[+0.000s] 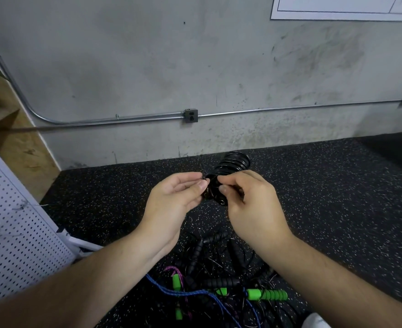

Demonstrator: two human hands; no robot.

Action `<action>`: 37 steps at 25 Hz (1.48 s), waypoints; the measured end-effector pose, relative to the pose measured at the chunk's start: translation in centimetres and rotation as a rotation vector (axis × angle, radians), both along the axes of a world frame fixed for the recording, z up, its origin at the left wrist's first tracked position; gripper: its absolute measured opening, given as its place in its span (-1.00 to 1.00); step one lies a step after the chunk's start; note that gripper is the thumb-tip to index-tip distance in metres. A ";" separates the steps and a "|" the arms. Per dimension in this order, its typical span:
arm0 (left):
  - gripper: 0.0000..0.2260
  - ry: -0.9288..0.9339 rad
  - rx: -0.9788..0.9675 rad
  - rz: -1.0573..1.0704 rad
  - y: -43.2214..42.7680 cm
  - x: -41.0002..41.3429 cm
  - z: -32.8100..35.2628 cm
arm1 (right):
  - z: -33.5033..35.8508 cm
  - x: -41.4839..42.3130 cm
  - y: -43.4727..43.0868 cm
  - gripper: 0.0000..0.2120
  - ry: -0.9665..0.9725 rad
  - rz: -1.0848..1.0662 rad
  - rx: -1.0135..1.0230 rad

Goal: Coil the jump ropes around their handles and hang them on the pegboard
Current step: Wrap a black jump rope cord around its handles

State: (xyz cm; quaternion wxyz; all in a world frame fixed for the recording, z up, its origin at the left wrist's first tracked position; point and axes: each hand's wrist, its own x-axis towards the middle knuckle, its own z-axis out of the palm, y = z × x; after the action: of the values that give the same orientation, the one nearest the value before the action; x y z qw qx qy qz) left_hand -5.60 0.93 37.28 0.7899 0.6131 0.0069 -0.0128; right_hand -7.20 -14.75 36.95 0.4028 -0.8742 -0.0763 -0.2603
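A black jump rope (233, 163) is wound in tight coils around its handles, held up in front of me at chest height. My right hand (249, 200) grips the near end of the bundle with curled fingers. My left hand (176, 197) pinches the thin loose end of the rope between thumb and forefinger, right beside the bundle. The near part of the bundle is hidden between my fingers. The white pegboard (13, 223) stands at the left, leaning on its frame.
On the speckled black rubber floor (313, 185) below my arms lies a tangled pile of ropes: black foam handles (221, 281), green handles (266, 294), a blue cord (171, 290) and a purple one. A concrete wall with a conduit and outlet (191, 116) faces me.
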 end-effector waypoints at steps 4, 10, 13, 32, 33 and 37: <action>-0.73 0.004 -0.079 -0.022 0.1 0.3 0.2 | 0.0 -0.2 0.1 -0.83 0.084 0.030 0.038; -0.69 -0.032 -0.041 -0.072 -0.1 0.4 0.1 | 0.1 -0.3 -0.3 -0.81 0.047 0.028 0.039; -0.73 -0.028 -0.026 -0.080 0.1 0.4 0.2 | 0.0 -0.3 -0.2 -0.80 -0.002 0.016 -0.028; -0.81 -0.423 0.270 0.111 -0.1 0.0 0.7 | -0.8 0.0 1.3 -0.86 -0.315 -0.013 0.037; -0.80 -0.422 0.283 0.118 -0.2 -0.1 0.7 | -0.9 0.0 1.4 -0.87 -0.329 -0.016 0.017; -0.85 -0.385 0.441 0.127 0.4 0.8 0.8 | -0.4 -0.1 1.8 -0.82 -0.188 0.003 -0.214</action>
State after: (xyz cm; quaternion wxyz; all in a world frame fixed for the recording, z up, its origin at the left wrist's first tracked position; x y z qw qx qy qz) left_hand -4.79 1.29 38.07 0.6237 0.7594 -0.1018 0.1549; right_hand -7.31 -12.95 36.52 0.2989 -0.8837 -0.1423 -0.3308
